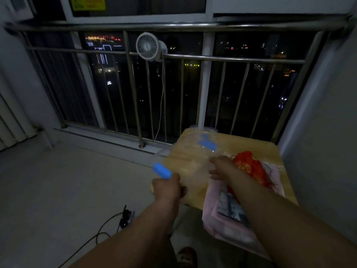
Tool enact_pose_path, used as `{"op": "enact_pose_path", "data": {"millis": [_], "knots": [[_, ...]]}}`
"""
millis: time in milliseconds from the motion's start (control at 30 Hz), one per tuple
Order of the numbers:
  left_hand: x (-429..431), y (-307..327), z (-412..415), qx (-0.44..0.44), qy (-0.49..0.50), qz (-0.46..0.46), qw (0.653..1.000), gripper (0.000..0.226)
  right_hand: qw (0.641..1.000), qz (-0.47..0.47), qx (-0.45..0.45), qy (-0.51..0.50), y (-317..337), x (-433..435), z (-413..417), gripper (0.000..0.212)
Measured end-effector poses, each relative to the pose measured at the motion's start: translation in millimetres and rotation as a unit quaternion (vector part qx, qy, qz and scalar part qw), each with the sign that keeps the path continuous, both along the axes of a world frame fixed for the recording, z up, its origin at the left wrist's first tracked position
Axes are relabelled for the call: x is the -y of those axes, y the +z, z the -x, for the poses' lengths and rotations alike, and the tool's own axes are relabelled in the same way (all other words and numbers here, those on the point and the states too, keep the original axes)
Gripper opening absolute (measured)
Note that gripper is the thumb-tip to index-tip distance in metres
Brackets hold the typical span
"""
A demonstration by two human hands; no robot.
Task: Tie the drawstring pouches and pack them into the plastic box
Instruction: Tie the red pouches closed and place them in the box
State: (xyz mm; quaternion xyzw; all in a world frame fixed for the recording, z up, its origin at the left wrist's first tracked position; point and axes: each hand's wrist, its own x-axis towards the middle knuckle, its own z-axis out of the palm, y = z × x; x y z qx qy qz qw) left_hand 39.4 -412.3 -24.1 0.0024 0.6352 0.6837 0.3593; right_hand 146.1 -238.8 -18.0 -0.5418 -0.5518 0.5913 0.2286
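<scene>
Nearest me, both forearms reach toward the counter (260, 149). My left hand (168, 187) grasps the clear plastic box (191, 157) at its near-left corner, beside a blue latch (161, 170). My right hand (222, 167) touches the box's right side; blur hides whether it grips. Red drawstring pouches (249, 167) lie just right, on a pink bag (231, 225).

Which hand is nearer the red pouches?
Right. The right hand sits just left of the red pouches, close beside them; the left hand is farther left, gripping the near corner of the plastic box by a blue latch.
</scene>
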Motion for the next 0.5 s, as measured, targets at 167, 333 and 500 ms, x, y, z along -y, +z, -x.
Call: {"op": "enact_pose_path", "data": {"millis": [167,333,500], "knots": [[3,-3,-55,0.027,-0.116,-0.005,0.993,0.018,0.997,-0.068,0.031,0.024,-22,16,15,0.049],[-10,-14,-60,-0.025,-0.147,-0.011,0.989,0.009,0.996,-0.055,-0.001,0.069,-23,22,-1,0.033],[-18,-32,-48,-0.088,-0.147,0.021,0.985,0.014,0.995,-0.057,-0.011,0.078,-22,22,-13,0.028]]}}
